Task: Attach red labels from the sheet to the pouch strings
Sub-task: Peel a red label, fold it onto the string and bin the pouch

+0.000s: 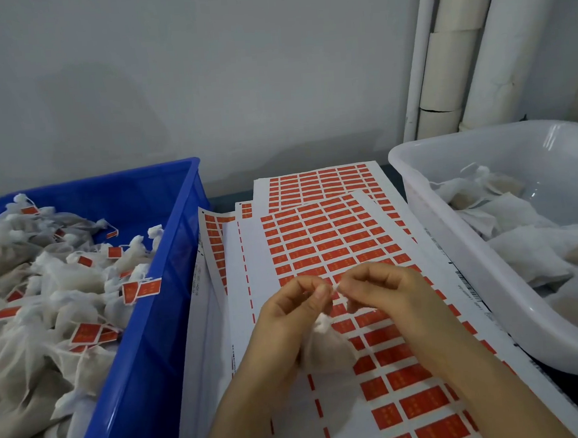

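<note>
The pouch (327, 349) hangs just below both hands, over the stacked label sheets (316, 237). The left hand (287, 308) and right hand (385, 290) each pinch its string (336, 286) in a narrow grip. A blue crate (146, 348) of labelled pouches sits to the left, and a white tub (454, 248) of plain ones to the right.

Blue crate (146, 348) left, white tub (453, 241) right, pipes (450, 53) behind.

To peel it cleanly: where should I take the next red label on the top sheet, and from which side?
Pinch the red label at its left corner, coming from the left. The bare backing there probably leaves that edge free, while neighbours crowd its right.
</note>
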A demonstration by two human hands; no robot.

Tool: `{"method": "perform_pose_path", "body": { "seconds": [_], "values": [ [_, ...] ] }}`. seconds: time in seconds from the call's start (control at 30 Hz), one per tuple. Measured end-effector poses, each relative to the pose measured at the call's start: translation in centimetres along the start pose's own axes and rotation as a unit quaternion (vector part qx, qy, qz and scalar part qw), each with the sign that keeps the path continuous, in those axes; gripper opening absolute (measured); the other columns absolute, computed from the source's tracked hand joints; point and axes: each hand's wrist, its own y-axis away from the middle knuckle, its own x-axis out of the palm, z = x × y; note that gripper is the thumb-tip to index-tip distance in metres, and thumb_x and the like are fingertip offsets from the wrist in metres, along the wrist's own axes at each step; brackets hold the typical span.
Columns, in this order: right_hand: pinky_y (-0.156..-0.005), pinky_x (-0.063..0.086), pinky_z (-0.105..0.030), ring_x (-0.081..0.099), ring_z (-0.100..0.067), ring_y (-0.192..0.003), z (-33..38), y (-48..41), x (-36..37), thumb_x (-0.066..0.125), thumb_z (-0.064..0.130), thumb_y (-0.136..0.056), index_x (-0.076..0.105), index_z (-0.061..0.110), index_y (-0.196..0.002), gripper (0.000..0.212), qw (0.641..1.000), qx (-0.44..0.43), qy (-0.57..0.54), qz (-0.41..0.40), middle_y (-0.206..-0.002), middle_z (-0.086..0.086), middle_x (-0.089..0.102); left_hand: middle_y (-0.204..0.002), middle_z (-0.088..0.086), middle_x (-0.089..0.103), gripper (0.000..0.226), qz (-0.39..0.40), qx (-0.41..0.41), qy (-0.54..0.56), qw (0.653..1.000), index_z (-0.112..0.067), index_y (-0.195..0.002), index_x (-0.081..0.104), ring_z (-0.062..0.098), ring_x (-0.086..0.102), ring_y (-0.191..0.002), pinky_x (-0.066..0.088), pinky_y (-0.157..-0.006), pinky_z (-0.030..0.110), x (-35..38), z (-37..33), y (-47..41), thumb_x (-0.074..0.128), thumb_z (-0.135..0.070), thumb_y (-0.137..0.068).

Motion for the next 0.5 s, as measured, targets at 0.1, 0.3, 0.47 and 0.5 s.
{"method": "perform_pose_path", "body": {
  "seconds": [0.1, 0.3, 0.47, 0.5],
  "values": [
    [-0.066, 0.05, -0.022, 0.061, -0.014, -0.06, -0.1, 0.0, 0.0, 0.058, 0.023, -0.088, 0.069, 0.021, -0.079, 0.014, 0.994, 0.049, -0.102, 0.009, -0.068, 0.001, 0.066, -0.093, -0.019, 0.071, 0.04, -0.019, -0.009, -0.054, 0.998, -0.042, -0.081, 0.072, 0.011, 0.064, -0.098, 0.054, -0.088, 0.034, 0.1, 0.0, 0.3, 0.05, -0.067, -0.06],
    [-0.055, 0.049, -0.026, 0.044, -0.009, -0.043, 0.5, 0.2, 0.6, 0.05, 0.036, -0.082, 0.061, 0.028, -0.082, 0.013, 0.995, 0.017, -0.103, 0.01, -0.067, -0.005, 0.061, -0.054, -0.017, 0.061, 0.04, -0.029, -0.002, -0.127, 0.992, -0.044, -0.069, 0.069, 0.003, 0.058, -0.052, 0.047, -0.052, 0.012, 0.6, -0.3, 0.5, 0.042, -0.073, -0.067],
    [-0.051, 0.041, -0.018, 0.035, -0.005, -0.039, 0.9, -0.2, -0.4, 0.038, 0.008, -0.098, 0.05, 0.013, -0.081, 0.021, 0.961, 0.033, -0.272, -0.025, -0.065, 0.001, 0.057, -0.061, -0.018, 0.062, 0.021, 0.023, 0.051, -0.217, 0.975, -0.043, -0.061, 0.065, -0.004, 0.058, -0.06, 0.04, -0.049, 0.003, 1.4, 0.4, 0.6, 0.067, -0.042, -0.082],
    [-0.045, 0.039, -0.014, 0.034, -0.005, -0.039, 1.1, -0.3, -0.6, 0.035, 0.006, -0.099, 0.048, 0.012, -0.079, 0.025, 0.947, 0.041, -0.319, -0.025, -0.062, 0.001, 0.053, -0.063, -0.019, 0.063, 0.02, 0.03, 0.057, -0.217, 0.974, -0.045, -0.062, 0.065, -0.005, 0.059, -0.062, 0.04, -0.05, 0.002, 1.6, 0.3, 0.7, 0.067, -0.04, -0.082]
  ]
}}
